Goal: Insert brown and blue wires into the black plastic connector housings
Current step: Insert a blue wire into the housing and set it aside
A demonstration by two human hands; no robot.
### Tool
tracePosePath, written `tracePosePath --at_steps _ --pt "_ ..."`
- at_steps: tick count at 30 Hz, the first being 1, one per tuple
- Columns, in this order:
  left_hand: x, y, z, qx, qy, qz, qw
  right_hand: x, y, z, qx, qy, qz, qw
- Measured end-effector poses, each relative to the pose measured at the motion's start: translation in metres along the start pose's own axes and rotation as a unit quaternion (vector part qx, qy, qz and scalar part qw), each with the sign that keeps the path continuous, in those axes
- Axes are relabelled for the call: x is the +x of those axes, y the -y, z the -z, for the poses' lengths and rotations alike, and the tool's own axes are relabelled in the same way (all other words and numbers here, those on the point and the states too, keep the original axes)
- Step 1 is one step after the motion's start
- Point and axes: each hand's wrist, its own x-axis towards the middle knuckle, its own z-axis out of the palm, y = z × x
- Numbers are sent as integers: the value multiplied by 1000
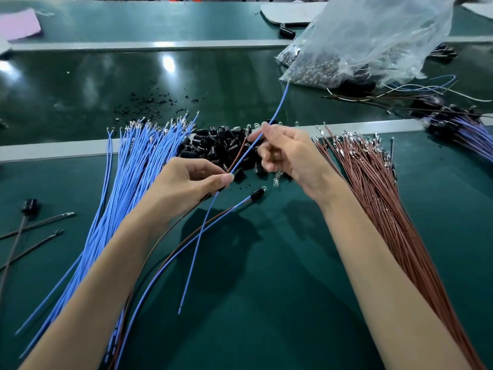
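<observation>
Blue wire point(279, 105) slants lower-centre to upper-right | left hand point(192, 182) pinches it plus brown wire point(238, 153) | right hand point(288, 153) pinches higher | black housings point(213, 142) just behind.

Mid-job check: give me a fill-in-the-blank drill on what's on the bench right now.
1. The bundle of loose blue wires lies on the person's ___ side.
2. The left hand and the right hand both pinch one blue wire; the left hand also holds a ___ wire.
3. Between that bundle and the brown wires lies a pile of ___ housings.
4. The clear plastic bag sits at the far ___.
Missing words: left; brown; black; right.
</observation>
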Motion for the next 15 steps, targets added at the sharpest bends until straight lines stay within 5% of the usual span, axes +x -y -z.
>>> tracePosePath --at_steps 3,7,12,15 --pt "0 -1 -1 -8 -2 -12 1000 2 -4 -6 -24 -31 23 999" --pt "1 1 -1 -4 -6 -22 1000 -3 -9 -17 -128 96 -33 987" --pt "2 4 1 -4 -10 -22 1000 2 -5 -9 -9 -28 -2 1000" --pt "2 4 -1 5 -12 -35 999 1 -8 -9 -31 0 -6 1000"
